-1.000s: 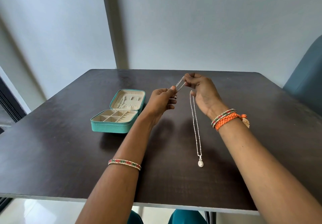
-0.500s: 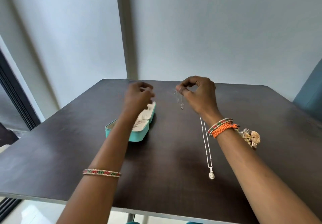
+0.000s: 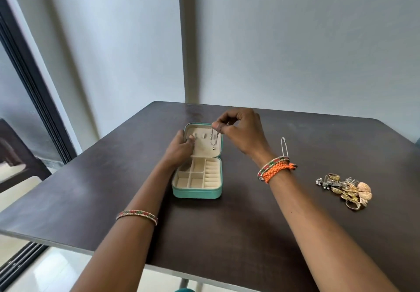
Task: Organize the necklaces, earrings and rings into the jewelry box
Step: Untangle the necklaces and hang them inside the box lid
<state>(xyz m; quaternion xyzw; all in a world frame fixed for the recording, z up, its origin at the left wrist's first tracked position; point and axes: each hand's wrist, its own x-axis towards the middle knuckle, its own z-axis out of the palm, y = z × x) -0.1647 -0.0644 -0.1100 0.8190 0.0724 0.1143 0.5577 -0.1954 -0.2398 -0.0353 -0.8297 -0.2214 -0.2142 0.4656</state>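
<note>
The teal jewelry box (image 3: pixel 196 194) lies open in the middle of the dark table, its cream compartments holding nothing I can see. My left hand (image 3: pixel 179 148) grips the left edge of the raised lid (image 3: pixel 204 148), with fingertips on the lining by a small hook. Over the lid's right side, my right hand (image 3: pixel 241 130) pinches a thin silver necklace (image 3: pixel 214 138), which hangs doubled with a small pendant at the bottom. A second silver necklace (image 3: pixel 284 146) lies on the table behind my right wrist.
A heap of gold and silver earrings and rings (image 3: pixel 347 189) sits on the table to the right. The table (image 3: pixel 113 178) ends close to me and stands against a grey wall. A dark window frame runs along the left.
My left hand let go of the chain and took hold of the box lid. My right hand carried the thin necklace left over the lid. The view shifted, bringing the box to centre.
</note>
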